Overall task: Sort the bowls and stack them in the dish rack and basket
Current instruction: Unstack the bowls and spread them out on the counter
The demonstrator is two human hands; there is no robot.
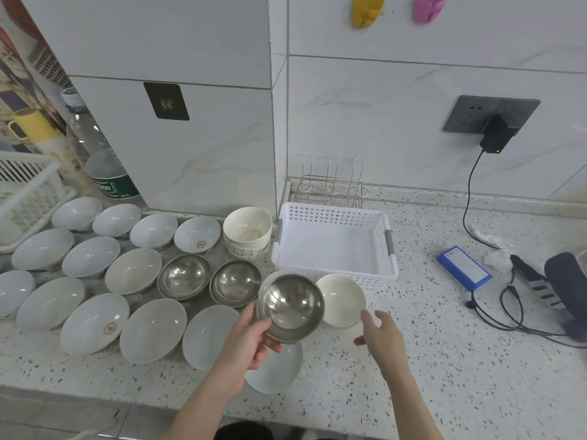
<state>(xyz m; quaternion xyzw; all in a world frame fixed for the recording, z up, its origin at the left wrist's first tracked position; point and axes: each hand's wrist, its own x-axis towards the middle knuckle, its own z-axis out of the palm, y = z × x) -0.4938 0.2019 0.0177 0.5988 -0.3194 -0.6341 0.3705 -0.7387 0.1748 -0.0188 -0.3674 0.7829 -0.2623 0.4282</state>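
My left hand [246, 339] grips a steel bowl [290, 306] by its near rim, lifted above the counter in front of the white perforated basket [333, 214]. My right hand [379, 333] hovers open beside a small cream bowl [341, 298] that sits against the basket's front wall. Two more steel bowls [184, 276] [235, 282] stand to the left. Several white bowls [93, 323] cover the left of the counter. A stack of cream bowls [247, 231] stands left of the basket. A wire dish rack [330, 185] stands behind the basket.
A white bowl [279, 366] lies under my left hand near the counter's front edge. A water bottle [101, 160] and a white crate [28, 192] stand at far left. A blue box [463, 268], cables [495, 315] and a dark device [565, 281] lie right.
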